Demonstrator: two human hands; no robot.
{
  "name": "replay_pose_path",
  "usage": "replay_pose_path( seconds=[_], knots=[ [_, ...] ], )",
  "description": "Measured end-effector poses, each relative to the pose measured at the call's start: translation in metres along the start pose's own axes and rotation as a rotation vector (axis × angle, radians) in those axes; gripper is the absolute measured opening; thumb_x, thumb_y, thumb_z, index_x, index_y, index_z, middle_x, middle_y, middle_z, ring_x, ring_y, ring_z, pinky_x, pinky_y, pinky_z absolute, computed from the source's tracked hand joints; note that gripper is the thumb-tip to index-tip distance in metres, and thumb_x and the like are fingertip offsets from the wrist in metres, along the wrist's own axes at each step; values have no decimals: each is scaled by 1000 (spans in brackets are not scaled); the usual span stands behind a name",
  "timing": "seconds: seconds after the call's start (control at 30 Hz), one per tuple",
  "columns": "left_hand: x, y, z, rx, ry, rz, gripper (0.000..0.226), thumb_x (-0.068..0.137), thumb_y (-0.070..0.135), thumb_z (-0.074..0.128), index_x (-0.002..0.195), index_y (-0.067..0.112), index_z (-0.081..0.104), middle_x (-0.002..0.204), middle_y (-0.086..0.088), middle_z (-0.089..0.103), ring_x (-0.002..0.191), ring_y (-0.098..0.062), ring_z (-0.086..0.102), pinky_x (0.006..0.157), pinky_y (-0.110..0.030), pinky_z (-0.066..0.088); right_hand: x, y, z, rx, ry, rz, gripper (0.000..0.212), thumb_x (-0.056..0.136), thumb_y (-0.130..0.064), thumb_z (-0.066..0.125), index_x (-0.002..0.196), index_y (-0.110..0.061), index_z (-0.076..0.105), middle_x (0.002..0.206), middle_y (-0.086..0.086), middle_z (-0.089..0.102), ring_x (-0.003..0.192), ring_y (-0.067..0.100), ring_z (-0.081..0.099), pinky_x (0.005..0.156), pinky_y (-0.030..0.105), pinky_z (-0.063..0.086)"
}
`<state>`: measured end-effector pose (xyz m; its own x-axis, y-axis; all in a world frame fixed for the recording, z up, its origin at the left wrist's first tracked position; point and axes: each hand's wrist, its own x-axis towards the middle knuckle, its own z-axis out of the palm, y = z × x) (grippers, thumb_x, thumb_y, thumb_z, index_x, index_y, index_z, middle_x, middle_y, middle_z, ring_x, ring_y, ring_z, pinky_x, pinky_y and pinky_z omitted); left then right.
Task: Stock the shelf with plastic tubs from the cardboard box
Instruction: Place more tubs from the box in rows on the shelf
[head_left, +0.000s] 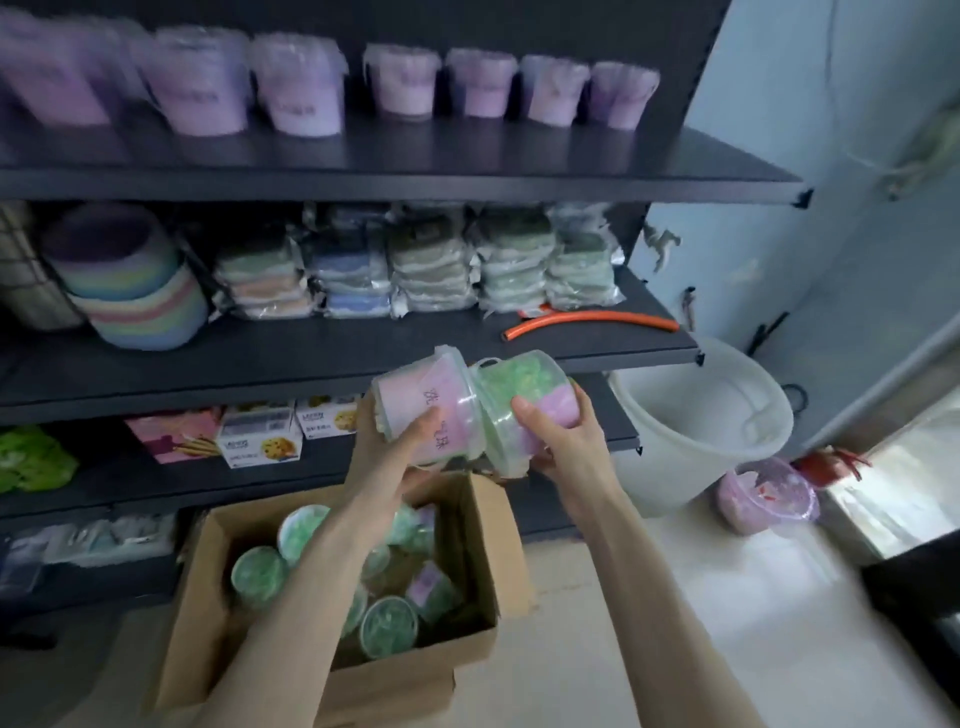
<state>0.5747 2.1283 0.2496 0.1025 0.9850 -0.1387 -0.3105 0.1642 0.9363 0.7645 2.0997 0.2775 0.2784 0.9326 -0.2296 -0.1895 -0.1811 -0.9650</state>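
A: Fingers (423, 423) first. Head view: those of the left hand (400, 441) curl round a clear tub with a pink label (415, 410); thumb on the near side, the rest underneath. Closed grip.

B: And the other?

A: Right hand (558, 441) wraps a second tub, green beads and a pink label (524, 405). Thumb lies across the front, the other fingers are behind and below. Also a closed grip. Both tubs tilted on their sides, rims touching between the hands.

B: Where are they relative to the shelf?

A: Held in the air above the open cardboard box (332, 587), in front of the edge of the middle shelf (332, 358), not on it.

B: Box contents?

A: More tubs (387, 626) with green fill, some upright, some tipped. Count unclear; the left forearm covers part.

B: Shelf stock?

A: Top board: a row of purple tubs (306, 85), blurred. Middle board: stacked pastel bowls (130, 280) at left, wrapped packs (441, 260), an orange hose (592, 319) at right. Lower board: small cartons (260, 436).

B: Floor?

A: White bucket (701, 415) right of the shelf, a purple tub (763, 496) beside it.
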Motion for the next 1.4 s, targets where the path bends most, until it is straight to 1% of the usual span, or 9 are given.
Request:
replay_pose_path(
  seconds=[0.13,0.2,0.5,0.6,0.77,0.9,1.07,1.2,1.4],
  knots=[
    [25,39,53,73,-47,68,85,58,53,78,125,31,32,123,-5,55,101,-22,65,78,-49,56,32,-60,-27,5,-90,-82,38,76,-36,74,107,-18,64,89,2,70,80,19,68,72,36,58],
    [45,56,77,97,-15,131,84,60,58,75,126,31,31,122,-3,56,103,-21,63,83,-49,54,53,-86,-38,39,-139,-115,31,78,-35,72,102,-15,66,81,1,70,74,17,68,65,30,56],
    [147,135,160,33,71,375,89,49,68,75,119,23,44,115,-8,61,105,-23,61,94,-51,47,154,-207,-66,36,-330,-299,67,57,-40,80,115,-21,54,101,4,70,86,18,71,68,37,57],
    [176,152,174,-29,106,398,102,47,59,79,129,12,41,122,-13,58,104,-21,63,81,-42,55,187,-232,-65,85,-312,-315,77,53,-37,83,116,-20,44,115,6,61,93,19,69,77,44,58],
    [225,163,180,-76,234,505,79,46,52,84,113,34,44,114,9,60,92,-6,66,64,-31,56,256,-244,-45,5,-219,-338,102,39,-55,84,122,-10,45,119,11,60,105,24,63,95,47,49],
    [256,167,176,-26,421,549,83,42,49,85,114,27,48,110,7,62,98,-10,64,78,-32,53,293,-241,-22,-63,-242,-322,99,44,-59,79,124,-18,37,120,-1,52,107,14,56,95,40,48],
    [289,181,160,211,563,548,66,45,49,85,97,37,47,99,17,59,78,10,58,60,-9,42,328,-243,0,-30,-255,-350,80,59,-51,81,120,-25,37,117,-4,49,103,10,54,88,36,50],
    [298,188,131,304,593,446,85,39,47,90,105,25,41,101,7,57,91,-9,60,82,-29,50,344,-241,18,-32,-212,-332,72,65,-45,82,110,-19,33,103,-8,51,90,2,53,64,17,40],
    [302,199,92,669,506,352,82,46,51,87,108,23,41,93,17,52,82,4,49,61,-16,37,349,-238,42,-65,-164,-358,80,63,-45,83,111,-14,28,105,-10,51,93,0,52,70,17,44]
  ],
)
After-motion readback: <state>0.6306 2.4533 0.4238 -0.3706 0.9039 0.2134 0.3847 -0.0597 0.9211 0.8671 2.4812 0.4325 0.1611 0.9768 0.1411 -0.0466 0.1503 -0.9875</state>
